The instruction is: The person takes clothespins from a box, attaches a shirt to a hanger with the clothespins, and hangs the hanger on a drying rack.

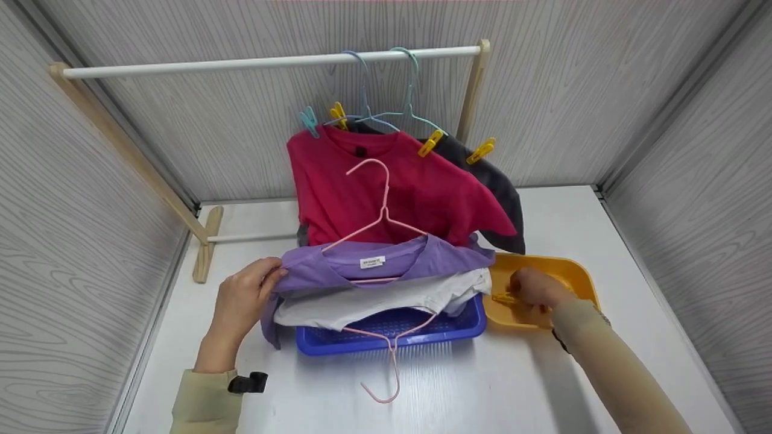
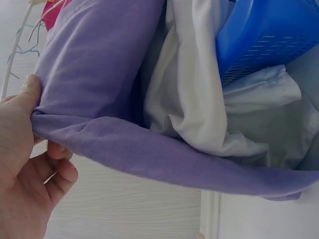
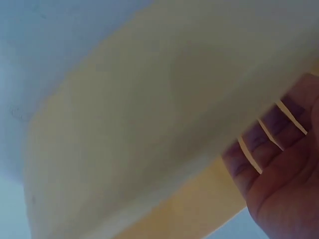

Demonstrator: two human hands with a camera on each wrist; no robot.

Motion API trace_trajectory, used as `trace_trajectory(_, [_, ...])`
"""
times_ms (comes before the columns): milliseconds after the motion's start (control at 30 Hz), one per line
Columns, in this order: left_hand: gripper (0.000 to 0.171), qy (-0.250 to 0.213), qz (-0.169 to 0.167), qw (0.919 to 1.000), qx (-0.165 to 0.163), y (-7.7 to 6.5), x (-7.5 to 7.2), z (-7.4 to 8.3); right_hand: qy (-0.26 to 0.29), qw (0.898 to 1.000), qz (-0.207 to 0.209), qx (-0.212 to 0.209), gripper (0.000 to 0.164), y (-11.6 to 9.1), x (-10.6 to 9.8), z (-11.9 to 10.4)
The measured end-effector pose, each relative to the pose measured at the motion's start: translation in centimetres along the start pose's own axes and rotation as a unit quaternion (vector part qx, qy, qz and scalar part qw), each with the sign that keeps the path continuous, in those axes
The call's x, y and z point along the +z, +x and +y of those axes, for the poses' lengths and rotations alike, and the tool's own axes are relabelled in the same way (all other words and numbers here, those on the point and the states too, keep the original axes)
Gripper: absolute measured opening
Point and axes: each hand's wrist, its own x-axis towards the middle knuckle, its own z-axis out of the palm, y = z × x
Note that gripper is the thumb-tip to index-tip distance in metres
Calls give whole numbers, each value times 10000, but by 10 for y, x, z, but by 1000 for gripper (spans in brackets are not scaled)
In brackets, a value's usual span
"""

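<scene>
My left hand (image 1: 242,295) pinches the left shoulder of a purple T-shirt (image 1: 313,263), its thumb on top of the cloth in the left wrist view. A pink hanger (image 1: 385,211) sits inside the shirt's neck, its hook upward over a red shirt. My right hand (image 1: 537,286) reaches down into a yellow tray (image 1: 576,271), beside a yellow clothespin (image 1: 504,298). In the right wrist view its fingers (image 3: 264,142) are slightly spread and their tips are hidden behind the tray wall, so a grip on a clothespin cannot be made out.
A white garment (image 1: 386,301) with a second pink hanger (image 1: 395,355) lies over a blue basket (image 1: 392,343) in front of the purple shirt. Behind, a red shirt (image 1: 386,175) and a dark shirt (image 1: 503,193) hang with clothespins from a rack's white bar (image 1: 211,65).
</scene>
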Motion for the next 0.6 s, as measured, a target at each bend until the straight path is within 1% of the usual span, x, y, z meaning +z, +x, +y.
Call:
trace_trajectory(100, [12, -196, -37, 9998, -22, 0, 1, 0, -75, 9994, 47, -348, 12, 1, -6, 5])
trace_trajectory(233, [11, -658, -24, 9978, -70, 0, 1, -1, 124, 9969, 118, -765, 5, 0, -13, 13])
trace_trajectory(333, [11, -962, 47, 9953, -63, 0, 1, -1, 348, 9946, 193, -959, 9, 0, -15, 19])
trace_trajectory(467, [12, -1139, 127, 9934, -7, 0, 0, -1, 965, 9912, 208, -884, 12, -3, -14, 24])
trace_trajectory(533, [12, -1171, 142, 9930, 25, 0, 0, -1, 1363, 9867, 154, -869, 12, -5, -13, 26])
trace_trajectory(600, [12, -1198, 145, 9927, 56, 1, -1, 0, 1769, 9802, 149, -880, 12, -6, -11, 27])
